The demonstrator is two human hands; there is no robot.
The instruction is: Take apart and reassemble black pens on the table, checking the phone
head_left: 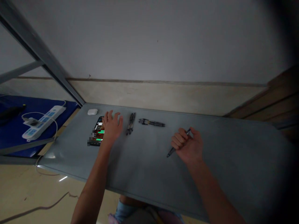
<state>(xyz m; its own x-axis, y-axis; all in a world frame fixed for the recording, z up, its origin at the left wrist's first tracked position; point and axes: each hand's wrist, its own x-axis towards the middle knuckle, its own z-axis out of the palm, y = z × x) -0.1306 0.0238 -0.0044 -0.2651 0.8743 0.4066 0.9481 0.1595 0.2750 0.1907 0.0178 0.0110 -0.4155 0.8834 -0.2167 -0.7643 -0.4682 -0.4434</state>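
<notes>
My right hand (188, 143) is closed around a dark pen (171, 151), held at a slant with one end pointing down to the left. Its other end shows by my thumb. My left hand (112, 126) has its fingers spread and holds nothing; it is over the right edge of a phone (98, 133) with a lit screen, partly covering it. Just right of that hand, a few pens (130, 123) lie side by side, pointing away from me. Farther right, between my hands, another small group of pens (151, 123) lies crosswise.
The grey table (144, 161) meets the wall at its back edge. A white earbud case (92, 112) sits at the back left. Beyond the left end, a white power strip (44, 123) with a plugged charger rests on a blue surface (14, 127). A metal frame post (56, 74) rises there.
</notes>
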